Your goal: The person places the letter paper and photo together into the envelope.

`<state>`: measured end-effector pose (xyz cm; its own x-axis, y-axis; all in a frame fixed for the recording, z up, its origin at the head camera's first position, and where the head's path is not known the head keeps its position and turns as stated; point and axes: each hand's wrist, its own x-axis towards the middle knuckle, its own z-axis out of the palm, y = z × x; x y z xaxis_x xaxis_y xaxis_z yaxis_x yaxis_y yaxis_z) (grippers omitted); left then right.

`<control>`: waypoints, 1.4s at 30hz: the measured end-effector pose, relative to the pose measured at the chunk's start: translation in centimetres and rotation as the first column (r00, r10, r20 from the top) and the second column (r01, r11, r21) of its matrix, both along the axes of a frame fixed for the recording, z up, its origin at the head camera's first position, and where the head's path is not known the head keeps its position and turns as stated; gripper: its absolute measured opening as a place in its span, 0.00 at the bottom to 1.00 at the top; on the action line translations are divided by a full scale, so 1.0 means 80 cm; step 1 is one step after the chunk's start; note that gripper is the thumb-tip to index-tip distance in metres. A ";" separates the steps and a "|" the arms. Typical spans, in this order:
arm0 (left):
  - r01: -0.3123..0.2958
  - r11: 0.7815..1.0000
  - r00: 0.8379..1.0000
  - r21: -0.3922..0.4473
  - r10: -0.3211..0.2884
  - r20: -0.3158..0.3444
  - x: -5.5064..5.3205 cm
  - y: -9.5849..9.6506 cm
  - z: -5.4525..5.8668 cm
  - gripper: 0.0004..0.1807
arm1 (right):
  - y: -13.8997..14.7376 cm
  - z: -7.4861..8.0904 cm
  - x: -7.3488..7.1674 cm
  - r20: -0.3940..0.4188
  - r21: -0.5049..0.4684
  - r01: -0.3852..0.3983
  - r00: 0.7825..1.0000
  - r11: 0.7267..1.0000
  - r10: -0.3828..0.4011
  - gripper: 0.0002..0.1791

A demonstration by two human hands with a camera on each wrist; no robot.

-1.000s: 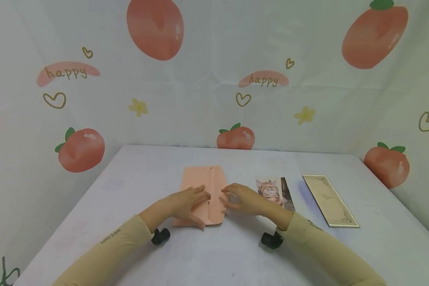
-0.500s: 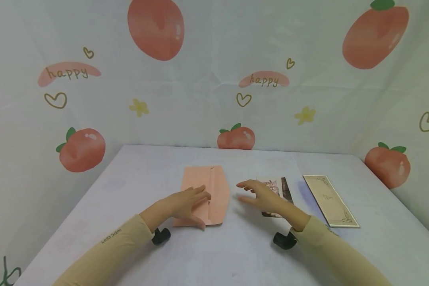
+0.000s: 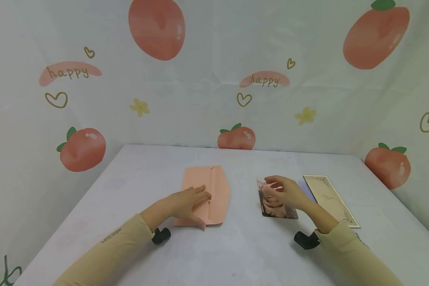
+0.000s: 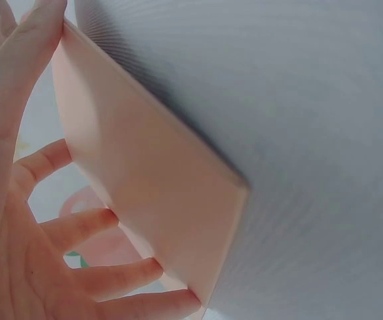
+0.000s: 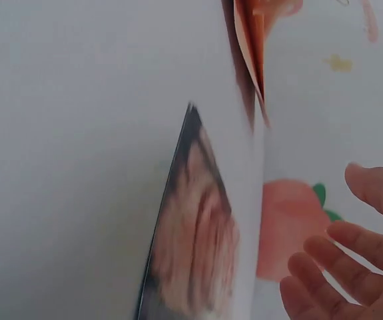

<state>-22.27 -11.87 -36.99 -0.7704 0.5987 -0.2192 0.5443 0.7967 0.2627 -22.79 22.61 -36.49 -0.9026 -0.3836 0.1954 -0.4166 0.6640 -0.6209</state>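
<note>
A pink envelope (image 3: 219, 194) lies on the table with its flap spread out to the right. My left hand (image 3: 186, 203) rests on its left part, fingers spread; in the left wrist view the fingertips touch the envelope's surface (image 4: 144, 167). Above the cat photo card (image 3: 273, 208) is my right hand (image 3: 287, 192), its fingers loosely bent and holding nothing. In the right wrist view the card (image 5: 194, 233) lies apart from that hand (image 5: 358, 260). Part of the card is hidden under the hand in the head view.
A long beige card (image 3: 329, 198) with a decorated border lies at the right, partly behind the right forearm. The white table (image 3: 232, 254) meets a fruit-printed cloth backdrop (image 3: 186, 91) at its far edge. Black wrist cameras sit under both wrists.
My right hand has left the envelope's flap and moved right, over the cat photo card. The flap's right edge now shows in full. My left hand stays on the envelope.
</note>
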 end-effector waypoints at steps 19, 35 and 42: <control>-0.012 1.000 1.000 -0.012 0.012 0.009 -0.001 -0.001 -0.001 0.44 | 0.072 -0.019 -0.018 0.172 0.118 0.296 0.934 0.948 -0.313 0.28; -0.004 1.000 1.000 0.005 0.004 0.021 0.000 -0.001 -0.001 0.44 | 0.078 -0.032 -0.028 0.317 0.125 0.372 0.864 0.920 -0.392 0.29; -0.007 1.000 1.000 0.004 0.007 0.021 0.001 -0.001 0.002 0.43 | 0.072 -0.031 -0.030 0.332 0.127 0.393 0.848 0.911 -0.412 0.27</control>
<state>-22.17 -11.91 -36.86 -0.7700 0.5940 -0.2329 0.5327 0.7994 0.2778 -25.23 28.37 -38.98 -0.9858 0.0273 -0.1659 0.1279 0.7622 -0.6345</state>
